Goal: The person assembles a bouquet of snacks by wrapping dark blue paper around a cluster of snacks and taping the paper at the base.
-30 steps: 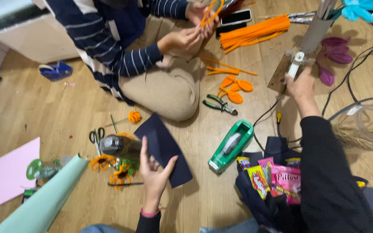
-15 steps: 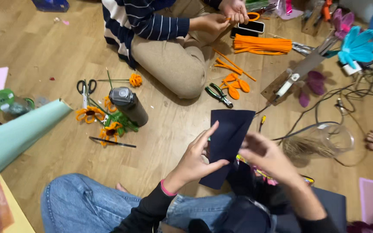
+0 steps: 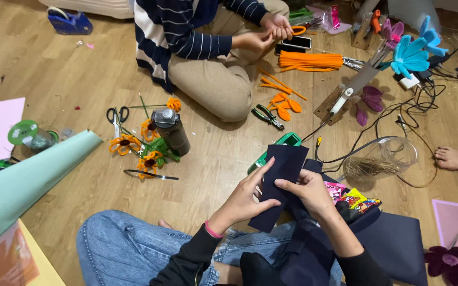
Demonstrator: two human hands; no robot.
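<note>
We pinch a dark navy rectangular sheet of paper (image 3: 282, 182) between both hands at lower centre of the frame, left hand (image 3: 244, 198) closed on its left edge, right hand (image 3: 309, 191) gripping its right, a green tape dispenser (image 3: 284, 142) just behind.

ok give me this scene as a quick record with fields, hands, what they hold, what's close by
left hand: grips the dark navy rectangular paper sheet at its left edge
right hand: pinches the same sheet from the right
behind sheet: green tape dispenser, partly hidden
right of hands: bright snack packets, clear plastic jar on its side
left: dark grey bottle, black-handled scissors
other person: striped sleeves, working orange pipe cleaners
</note>
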